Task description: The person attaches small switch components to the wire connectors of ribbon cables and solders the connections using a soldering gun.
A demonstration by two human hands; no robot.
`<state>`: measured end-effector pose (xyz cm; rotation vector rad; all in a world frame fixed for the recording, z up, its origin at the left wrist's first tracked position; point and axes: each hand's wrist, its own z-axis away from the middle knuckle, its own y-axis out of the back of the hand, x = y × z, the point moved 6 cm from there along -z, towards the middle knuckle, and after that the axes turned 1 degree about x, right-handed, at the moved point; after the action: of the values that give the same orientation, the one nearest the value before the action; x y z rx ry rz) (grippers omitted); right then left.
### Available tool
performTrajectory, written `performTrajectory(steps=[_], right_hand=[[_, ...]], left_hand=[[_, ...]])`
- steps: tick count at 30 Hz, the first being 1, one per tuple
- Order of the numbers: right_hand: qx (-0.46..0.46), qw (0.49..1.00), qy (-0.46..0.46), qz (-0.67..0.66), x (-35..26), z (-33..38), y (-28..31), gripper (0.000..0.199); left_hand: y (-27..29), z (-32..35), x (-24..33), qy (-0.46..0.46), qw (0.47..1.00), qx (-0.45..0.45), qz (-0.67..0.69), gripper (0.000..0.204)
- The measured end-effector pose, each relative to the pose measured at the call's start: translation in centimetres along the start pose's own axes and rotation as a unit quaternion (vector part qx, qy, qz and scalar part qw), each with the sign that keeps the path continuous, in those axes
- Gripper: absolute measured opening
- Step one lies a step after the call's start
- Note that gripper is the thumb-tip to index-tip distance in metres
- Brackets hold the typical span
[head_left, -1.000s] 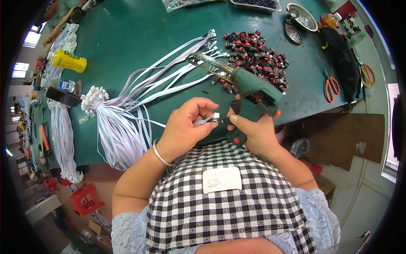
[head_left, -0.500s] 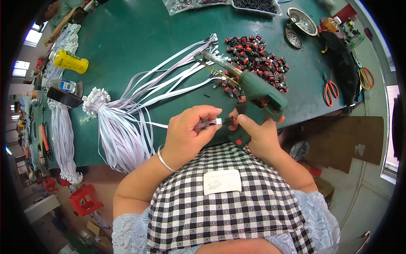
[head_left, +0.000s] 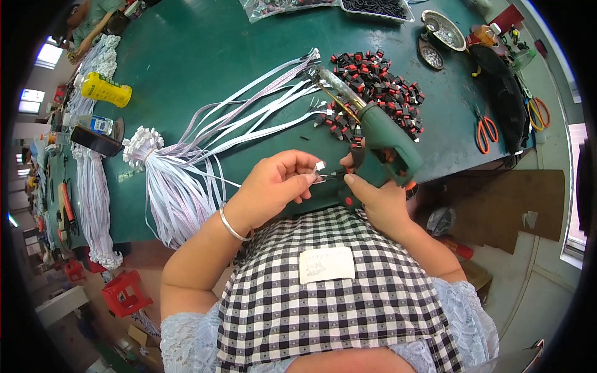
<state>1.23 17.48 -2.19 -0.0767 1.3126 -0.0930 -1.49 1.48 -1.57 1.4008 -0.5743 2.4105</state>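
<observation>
My left hand [head_left: 270, 186] is closed, pinching the end of a white ribbon cable [head_left: 231, 183] between thumb and fingers. A small white connector [head_left: 319, 166] sticks up at its fingertips. In my right hand [head_left: 387, 208] rests a green soldering gun [head_left: 388, 137], its metal barrel pointing up and away to the left. The right thumb and forefinger also pinch a small black part [head_left: 339, 173], close against thin wires at the left fingertips; whether they touch I cannot tell. Beyond the gun lies a pile of small black-and-red parts [head_left: 385, 87].
A tied bundle of white ribbon cables [head_left: 180, 205] hangs over the table edge at left, some strands fanned toward the pile. Orange-handled pliers [head_left: 486, 132] and metal dishes [head_left: 444, 31] lie at right. A yellow bottle [head_left: 106, 90] stands left. Another person's arm [head_left: 93, 34] shows far left.
My left hand has shifted slightly, and the white connector now stands up from its fingertips instead of pointing at the black part. The soldering gun's barrel has swung a little to the right.
</observation>
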Motion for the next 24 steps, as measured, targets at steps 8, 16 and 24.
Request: performTrajectory(steps=[8, 16, 24], right_hand=[[-0.020, 0.999, 0.031, 0.003, 0.5, 0.4, -0.2, 0.023], [-0.071, 0.984, 0.152, 0.064, -0.3, 0.3, -0.4, 0.025], [-0.101, 0.978, 0.165, 0.080, -0.7, 0.4, -1.0, 0.024]], left_hand=[[-0.4, -0.2, 0.0, 0.025, 0.998, -0.045, -0.027, 0.008], [-1.6, -0.3, 0.2, 0.012, 0.997, -0.072, 0.006, 0.006], [-1.6, -0.6, -0.3, 0.002, 0.997, -0.080, -0.003, 0.005]])
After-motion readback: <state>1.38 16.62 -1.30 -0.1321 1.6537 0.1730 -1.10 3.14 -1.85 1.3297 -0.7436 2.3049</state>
